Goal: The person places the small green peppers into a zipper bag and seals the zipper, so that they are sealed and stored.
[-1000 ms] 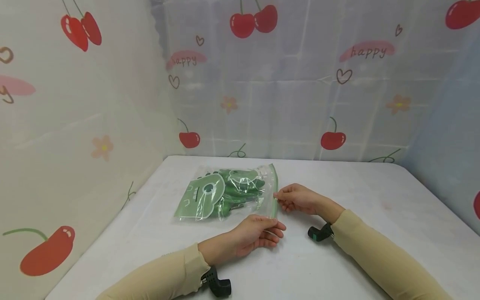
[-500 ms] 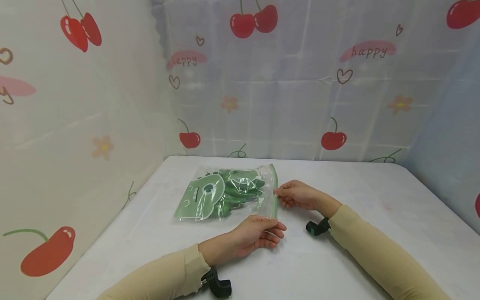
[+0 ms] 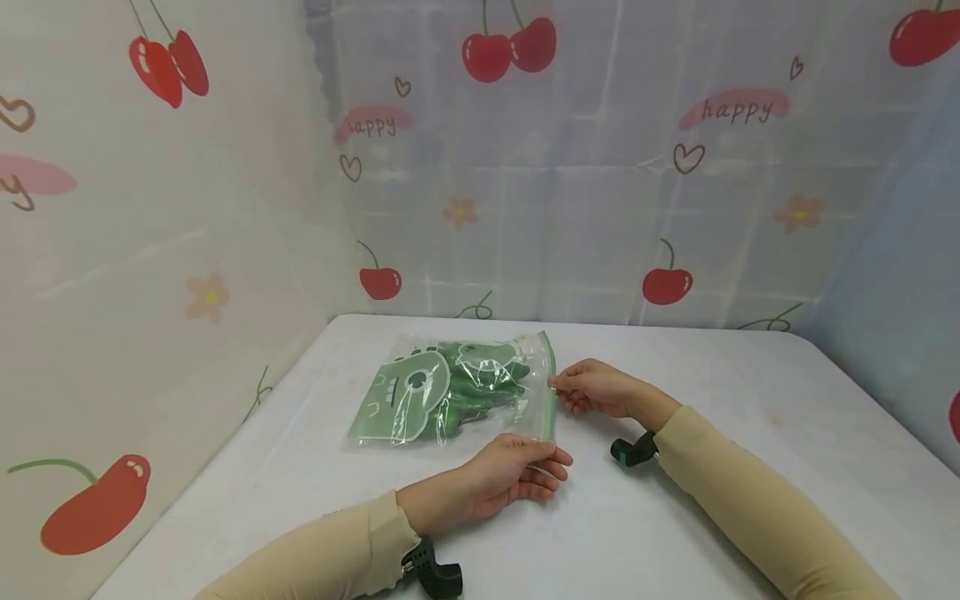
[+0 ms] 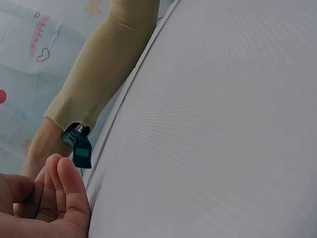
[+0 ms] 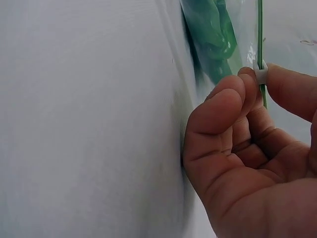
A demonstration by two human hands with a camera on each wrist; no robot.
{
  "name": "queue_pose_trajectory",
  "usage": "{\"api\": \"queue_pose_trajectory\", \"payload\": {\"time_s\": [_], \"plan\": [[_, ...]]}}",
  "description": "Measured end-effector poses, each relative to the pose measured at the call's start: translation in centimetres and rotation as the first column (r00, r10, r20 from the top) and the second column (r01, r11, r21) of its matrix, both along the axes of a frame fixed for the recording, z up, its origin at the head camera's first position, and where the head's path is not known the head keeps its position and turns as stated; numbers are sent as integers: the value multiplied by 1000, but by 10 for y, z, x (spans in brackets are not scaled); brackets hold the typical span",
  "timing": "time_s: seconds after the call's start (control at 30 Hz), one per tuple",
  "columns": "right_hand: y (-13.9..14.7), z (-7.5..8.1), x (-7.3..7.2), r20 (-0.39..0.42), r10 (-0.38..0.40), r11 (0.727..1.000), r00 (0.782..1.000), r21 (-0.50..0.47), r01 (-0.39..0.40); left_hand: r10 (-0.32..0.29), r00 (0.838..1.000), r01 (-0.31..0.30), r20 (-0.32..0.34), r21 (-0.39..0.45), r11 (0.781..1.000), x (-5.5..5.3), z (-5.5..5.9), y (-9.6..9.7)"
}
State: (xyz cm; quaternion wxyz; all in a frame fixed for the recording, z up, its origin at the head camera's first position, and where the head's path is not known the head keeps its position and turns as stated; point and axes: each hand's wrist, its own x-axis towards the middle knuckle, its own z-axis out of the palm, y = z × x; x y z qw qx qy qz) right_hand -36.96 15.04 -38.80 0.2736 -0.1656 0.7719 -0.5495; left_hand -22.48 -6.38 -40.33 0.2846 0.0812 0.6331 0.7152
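A clear zip bag (image 3: 408, 396) with a green cartoon print and a green zip edge lies on the table, zip end to the right. Inside it is something green, its kind unclear behind the plastic. With thumb and fingertips, my right hand (image 3: 607, 390) pinches a small white zip slider (image 5: 261, 75) partway along that edge. At the near corner of the edge, my left hand (image 3: 506, 479) holds the bag between thumb and index finger, the other fingers loosely bent. The left wrist view shows those fingers (image 4: 74, 191), but not the bag.
A white table (image 3: 712, 517) extends around the bag and both arms. Behind it hangs a curtain (image 3: 570, 200) with cherry prints, and similar sheeting closes the left and right sides. Each wrist carries a small black camera (image 3: 633, 450).
My right hand has shifted slightly toward the far end of the zip edge, still pinching. My left hand and the bag have stayed put. The head view has tilted a little.
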Motion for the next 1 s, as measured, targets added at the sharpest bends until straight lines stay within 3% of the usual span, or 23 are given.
{"api": "queue_pose_trajectory", "payload": {"time_s": [1.0], "plan": [[-2, 5, -24, -6, -72, 994, 997, 81, 73, 0, 1000, 0, 3, -3, 1000, -2, -1, 0]]}}
